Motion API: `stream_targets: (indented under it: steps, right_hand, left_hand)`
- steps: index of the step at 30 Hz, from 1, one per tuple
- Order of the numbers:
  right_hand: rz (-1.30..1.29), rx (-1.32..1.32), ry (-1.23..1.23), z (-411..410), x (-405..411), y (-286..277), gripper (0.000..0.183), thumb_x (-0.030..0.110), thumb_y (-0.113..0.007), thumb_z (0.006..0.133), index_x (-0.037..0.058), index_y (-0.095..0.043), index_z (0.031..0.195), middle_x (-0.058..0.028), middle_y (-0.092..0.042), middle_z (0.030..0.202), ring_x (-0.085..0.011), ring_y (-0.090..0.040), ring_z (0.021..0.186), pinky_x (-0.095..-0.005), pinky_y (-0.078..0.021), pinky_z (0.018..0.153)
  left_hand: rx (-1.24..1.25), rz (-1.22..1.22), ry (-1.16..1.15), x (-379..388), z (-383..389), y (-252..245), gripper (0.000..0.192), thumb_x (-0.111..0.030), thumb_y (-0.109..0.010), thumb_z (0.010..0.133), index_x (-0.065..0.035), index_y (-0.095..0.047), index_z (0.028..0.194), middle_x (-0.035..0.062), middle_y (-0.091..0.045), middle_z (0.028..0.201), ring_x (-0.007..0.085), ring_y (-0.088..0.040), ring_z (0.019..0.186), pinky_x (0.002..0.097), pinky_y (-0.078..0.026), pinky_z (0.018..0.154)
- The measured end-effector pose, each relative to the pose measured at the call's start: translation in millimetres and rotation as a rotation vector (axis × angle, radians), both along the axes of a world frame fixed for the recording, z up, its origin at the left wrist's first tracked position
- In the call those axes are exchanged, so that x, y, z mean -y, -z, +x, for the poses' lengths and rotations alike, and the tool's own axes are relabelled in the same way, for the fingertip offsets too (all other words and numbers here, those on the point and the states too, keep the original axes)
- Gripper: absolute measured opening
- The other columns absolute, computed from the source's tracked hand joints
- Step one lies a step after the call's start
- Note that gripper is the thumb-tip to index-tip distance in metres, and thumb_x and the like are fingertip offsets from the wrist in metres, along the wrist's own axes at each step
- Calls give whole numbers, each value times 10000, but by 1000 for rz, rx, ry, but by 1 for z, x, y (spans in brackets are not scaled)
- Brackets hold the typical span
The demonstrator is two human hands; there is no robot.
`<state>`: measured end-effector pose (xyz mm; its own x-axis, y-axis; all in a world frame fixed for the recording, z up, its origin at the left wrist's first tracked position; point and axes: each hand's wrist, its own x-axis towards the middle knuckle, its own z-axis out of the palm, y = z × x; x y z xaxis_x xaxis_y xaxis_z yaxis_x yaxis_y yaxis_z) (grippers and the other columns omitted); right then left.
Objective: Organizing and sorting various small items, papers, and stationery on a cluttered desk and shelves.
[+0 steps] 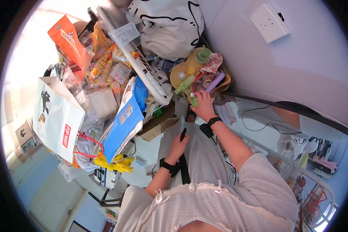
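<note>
My left hand [178, 147] grips a slim black pen-like object [183, 134], held upright above my lap. My right hand [204, 105] reaches to the near rim of a brownish basket [227, 80]. Its fingers touch small things there, beside a light green item [194, 102]; whether they grip anything cannot be made out. Around those fingers lie a pale green tube [185, 84], a purple stick-shaped item [215, 82], a roll of tape [208, 79] and a floral cloth [213, 63]. A yellow item [180, 72] and a green-capped bottle [203, 55] sit just behind.
Left stands a white wire rack [153, 88] beside snack packets [104, 65], a blue bag [124, 119] and a white paper bag [58, 113] with red handles. A white stuffed bag [168, 29] rises behind. A wall with a socket [269, 23] bounds the right; cables [250, 123] hang below.
</note>
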<state>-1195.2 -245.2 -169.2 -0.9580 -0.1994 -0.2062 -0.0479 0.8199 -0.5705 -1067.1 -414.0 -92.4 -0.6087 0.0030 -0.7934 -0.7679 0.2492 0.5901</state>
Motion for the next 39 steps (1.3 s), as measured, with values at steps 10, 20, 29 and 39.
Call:
stream_targets:
  steps: [10,20,29,39]
  right_hand:
    - [-335,123,187,-136,19,85,352,188,-634,775,-33,-554,1037,-239,-558,1029,-397,-544,953,-434,-455,829]
    - [117,359,120,-204,41,145,457,323,-681,731,-59,-605,970,-278,-627,970,-398,-608,945,-435,-482,823]
    - [-109,322,102,-179,4,163,427,240,-660,749,-6,-548,1079,-217,-610,965,-363,-593,918,-412,-474,806]
    - [186,301,-241,-179,19,140,209,136,-546,813,21,-657,948,-211,-639,993,-397,-597,941,-468,-488,818]
  left_hand:
    - [-95,-58,-30,0,8,9,295,-279,-582,880,13,-584,920,103,-612,753,180,-567,697,328,-433,643]
    - [17,-112,-134,-3,10,19,355,-326,-578,880,20,-598,961,165,-628,800,271,-605,770,365,-455,707]
    - [17,-93,-235,-8,13,27,317,-291,-579,876,15,-595,959,136,-612,788,229,-589,747,336,-452,695]
    - [52,-81,-228,-13,11,34,288,-278,-587,872,5,-575,924,116,-590,732,214,-572,680,330,-429,626]
